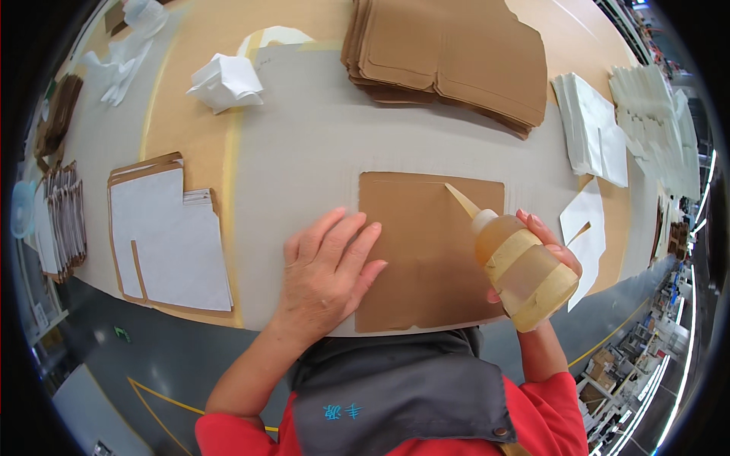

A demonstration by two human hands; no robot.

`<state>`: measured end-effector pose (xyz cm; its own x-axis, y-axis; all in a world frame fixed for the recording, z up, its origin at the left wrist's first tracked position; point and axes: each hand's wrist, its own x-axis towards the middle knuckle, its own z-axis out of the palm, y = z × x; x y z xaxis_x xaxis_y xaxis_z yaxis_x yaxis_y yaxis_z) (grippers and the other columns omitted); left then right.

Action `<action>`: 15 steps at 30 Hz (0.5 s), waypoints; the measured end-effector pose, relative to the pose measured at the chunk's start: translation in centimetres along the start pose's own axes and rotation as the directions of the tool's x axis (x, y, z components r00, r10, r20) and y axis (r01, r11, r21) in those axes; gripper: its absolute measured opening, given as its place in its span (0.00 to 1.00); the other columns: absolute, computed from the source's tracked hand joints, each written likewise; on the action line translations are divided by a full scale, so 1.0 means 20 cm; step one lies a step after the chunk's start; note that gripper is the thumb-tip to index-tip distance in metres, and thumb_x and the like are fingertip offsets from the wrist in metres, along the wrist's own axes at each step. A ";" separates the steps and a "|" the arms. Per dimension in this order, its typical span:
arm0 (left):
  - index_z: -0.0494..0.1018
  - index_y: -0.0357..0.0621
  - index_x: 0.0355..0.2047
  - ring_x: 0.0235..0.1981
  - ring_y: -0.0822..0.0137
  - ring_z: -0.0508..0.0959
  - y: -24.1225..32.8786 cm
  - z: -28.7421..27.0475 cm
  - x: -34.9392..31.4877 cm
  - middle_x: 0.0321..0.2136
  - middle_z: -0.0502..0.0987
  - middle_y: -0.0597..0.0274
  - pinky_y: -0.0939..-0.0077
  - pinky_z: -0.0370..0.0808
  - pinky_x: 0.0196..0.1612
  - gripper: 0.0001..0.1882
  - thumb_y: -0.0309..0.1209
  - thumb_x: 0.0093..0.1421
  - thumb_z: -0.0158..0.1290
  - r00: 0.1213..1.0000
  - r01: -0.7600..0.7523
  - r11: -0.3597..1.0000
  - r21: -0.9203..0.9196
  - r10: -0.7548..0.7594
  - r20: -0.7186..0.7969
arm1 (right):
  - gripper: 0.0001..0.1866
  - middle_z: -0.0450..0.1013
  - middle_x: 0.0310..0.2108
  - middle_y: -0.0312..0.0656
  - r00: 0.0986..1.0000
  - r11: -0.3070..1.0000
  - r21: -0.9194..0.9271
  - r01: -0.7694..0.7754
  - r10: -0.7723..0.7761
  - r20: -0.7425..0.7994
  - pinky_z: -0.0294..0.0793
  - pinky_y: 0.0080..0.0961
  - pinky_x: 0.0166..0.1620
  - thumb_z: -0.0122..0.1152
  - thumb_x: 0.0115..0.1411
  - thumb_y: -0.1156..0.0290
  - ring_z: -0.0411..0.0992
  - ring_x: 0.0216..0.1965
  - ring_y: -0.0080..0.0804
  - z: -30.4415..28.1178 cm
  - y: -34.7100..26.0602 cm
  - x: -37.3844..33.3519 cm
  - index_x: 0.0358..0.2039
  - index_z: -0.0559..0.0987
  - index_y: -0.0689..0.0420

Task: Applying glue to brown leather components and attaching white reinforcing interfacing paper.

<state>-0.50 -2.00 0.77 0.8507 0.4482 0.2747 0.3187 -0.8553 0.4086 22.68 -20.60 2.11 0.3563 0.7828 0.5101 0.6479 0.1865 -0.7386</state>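
A brown rectangular sheet (422, 266) lies flat at the table's near edge, in front of me. My right hand (551, 247) is wrapped around a squeeze bottle (521, 266) with a long tapered nozzle and yellowish tape around it. The bottle is tilted, its nozzle tip over the upper part of the sheet; whether the tip touches cannot be told. My left hand (327, 266) lies with fingers spread at the sheet's left edge, holding nothing.
A thick stack of brown sheets (456, 53) sits at the far side. White-faced cut pieces (171, 235) lie left, below crumpled white paper (226, 82). Folded white pieces (589, 125) and a single white piece (585, 228) are on the right.
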 end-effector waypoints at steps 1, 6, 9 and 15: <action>0.77 0.48 0.53 0.57 0.59 0.71 0.00 0.00 0.00 0.54 0.74 0.63 0.64 0.63 0.55 0.25 0.39 0.56 0.65 1.000 -0.008 1.000 -0.006 0.008 0.001 | 0.52 0.69 0.60 0.55 1.000 0.999 -0.025 -0.021 0.021 -0.019 0.69 0.55 0.63 0.83 0.40 0.45 0.70 0.60 0.53 -0.02 0.00 -0.02 0.58 0.59 0.48; 0.77 0.47 0.52 0.57 0.58 0.71 0.00 -0.01 0.00 0.53 0.75 0.62 0.63 0.64 0.55 0.25 0.37 0.54 0.65 1.000 0.003 1.000 0.009 -0.004 0.023 | 0.52 0.69 0.60 0.55 0.992 0.986 -0.131 -0.107 0.097 -0.079 0.69 0.54 0.63 0.80 0.40 0.42 0.70 0.60 0.53 -0.10 0.01 -0.10 0.58 0.59 0.48; 0.77 0.47 0.52 0.58 0.57 0.71 0.01 -0.01 0.00 0.53 0.75 0.62 0.62 0.64 0.56 0.24 0.36 0.54 0.65 1.000 0.006 1.000 0.012 -0.007 0.029 | 0.52 0.67 0.62 0.55 0.985 0.964 -0.213 -0.156 0.136 -0.109 0.68 0.54 0.63 0.78 0.41 0.40 0.70 0.61 0.53 -0.15 0.03 -0.15 0.58 0.58 0.48; 0.77 0.46 0.52 0.58 0.56 0.71 0.01 -0.02 0.01 0.54 0.74 0.61 0.61 0.63 0.58 0.23 0.36 0.55 0.64 0.999 0.000 1.000 0.023 -0.001 0.047 | 0.55 0.62 0.65 0.54 0.910 0.953 -0.045 -0.299 0.271 -0.313 0.69 0.47 0.64 0.80 0.42 0.43 0.66 0.64 0.48 -0.19 0.05 -0.19 0.62 0.55 0.47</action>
<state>-0.44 -2.04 1.24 0.8693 0.4359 0.2329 0.3279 -0.8613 0.3881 24.53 -25.64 1.18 0.7103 0.5775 0.4024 0.5416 -0.0832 -0.8365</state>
